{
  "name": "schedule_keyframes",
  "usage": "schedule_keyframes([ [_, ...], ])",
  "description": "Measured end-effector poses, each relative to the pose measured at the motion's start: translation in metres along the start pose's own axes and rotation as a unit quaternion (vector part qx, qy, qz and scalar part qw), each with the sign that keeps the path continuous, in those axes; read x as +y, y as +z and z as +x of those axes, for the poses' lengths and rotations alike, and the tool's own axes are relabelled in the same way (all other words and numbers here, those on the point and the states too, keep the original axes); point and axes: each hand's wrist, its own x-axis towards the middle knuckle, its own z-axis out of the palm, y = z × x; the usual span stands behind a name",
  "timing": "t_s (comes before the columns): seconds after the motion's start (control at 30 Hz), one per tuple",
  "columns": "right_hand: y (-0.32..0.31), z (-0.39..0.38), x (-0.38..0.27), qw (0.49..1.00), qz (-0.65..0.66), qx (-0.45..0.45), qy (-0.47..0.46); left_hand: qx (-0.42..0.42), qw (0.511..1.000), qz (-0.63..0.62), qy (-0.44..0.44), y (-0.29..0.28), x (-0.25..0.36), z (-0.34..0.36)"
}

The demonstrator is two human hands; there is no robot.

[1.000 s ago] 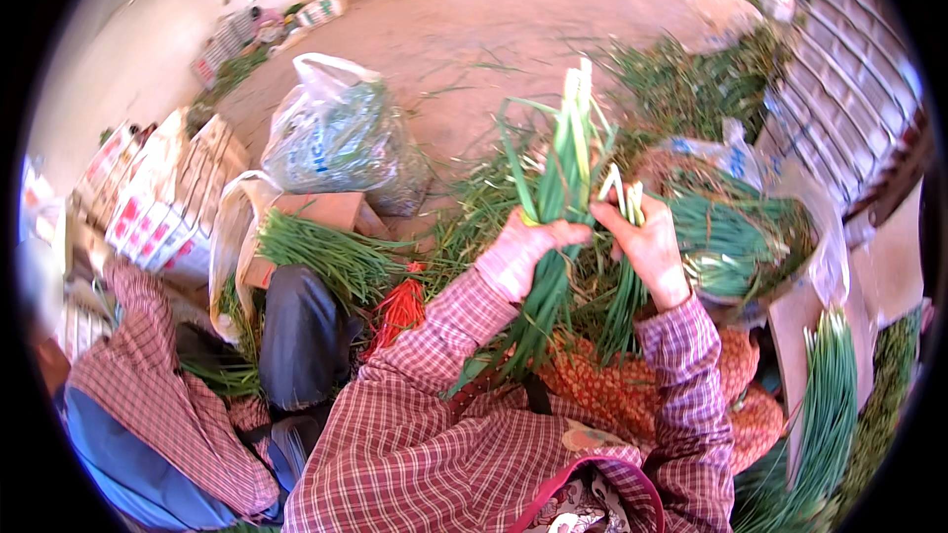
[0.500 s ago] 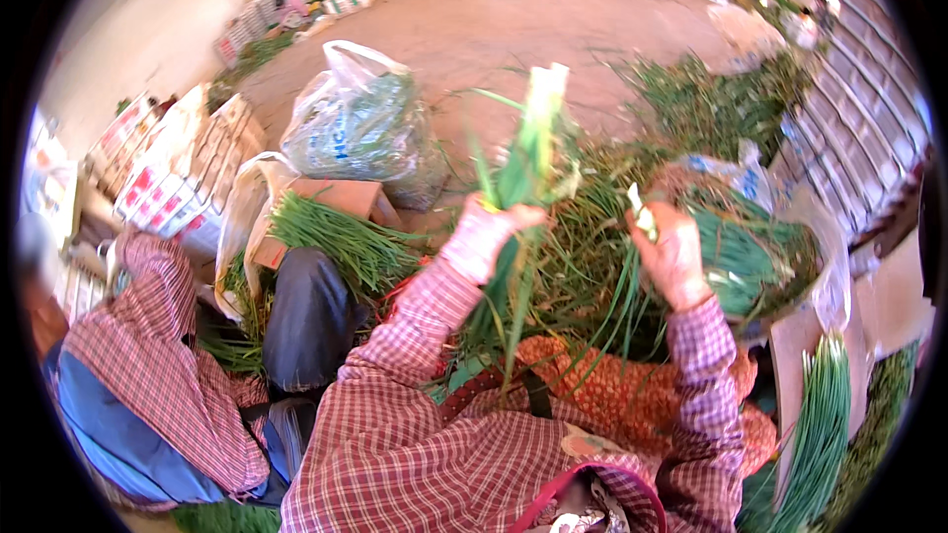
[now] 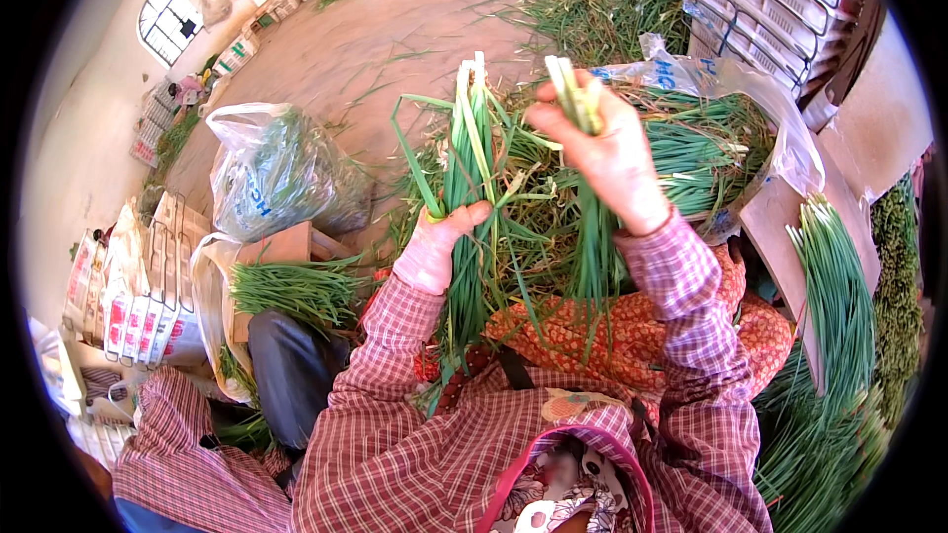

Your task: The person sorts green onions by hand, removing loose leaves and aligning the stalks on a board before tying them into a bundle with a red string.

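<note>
My left hand (image 3: 446, 242) is closed round a bunch of chives (image 3: 468, 150). Its white root ends point up, its long green leaves hang over my lap, and a few loose leaves stick out sideways. To the right, my right hand (image 3: 604, 143) grips a smaller bunch of chives (image 3: 592, 237) near its pale ends, fingers wrapped round the stalks and leaves dangling below. The two bunches are apart. Beneath both hands lies a tangled heap of loose leaves and trimmings (image 3: 528, 227), some of it dry and yellowish.
An open plastic bag of chives (image 3: 706, 153) lies at the right, beside neat chives on cardboard (image 3: 828, 276). A stuffed clear bag (image 3: 281, 173) and a chive bundle on a box (image 3: 291, 288) are at left. Another person's knee (image 3: 291, 370) is close by. Crates (image 3: 765, 0) stand stacked at far right.
The view has turned to the right. My right hand has risen and come nearer my left, and a thicker bunch shows in it. My left hand still grips its bunch.
</note>
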Motion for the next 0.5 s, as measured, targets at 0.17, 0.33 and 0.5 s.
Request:
schedule_keyframes([
  [0.17, 0.023, 0.002, -0.001, 0.985, -0.155, 0.053, -0.061, 0.017, 0.999, 0.043, -0.021, 0.007, -0.001, 0.0],
  [0.33, 0.025, -0.002, 0.011, 0.978, -0.201, 0.016, -0.053, 0.016, 0.999, -0.025, -0.02, 0.014, 0.011, -0.003],
  [0.5, 0.008, 0.003, 0.021, 0.964, -0.244, -0.012, -0.101, 0.023, 0.999, -0.006, -0.034, -0.008, 0.005, 0.008],
])
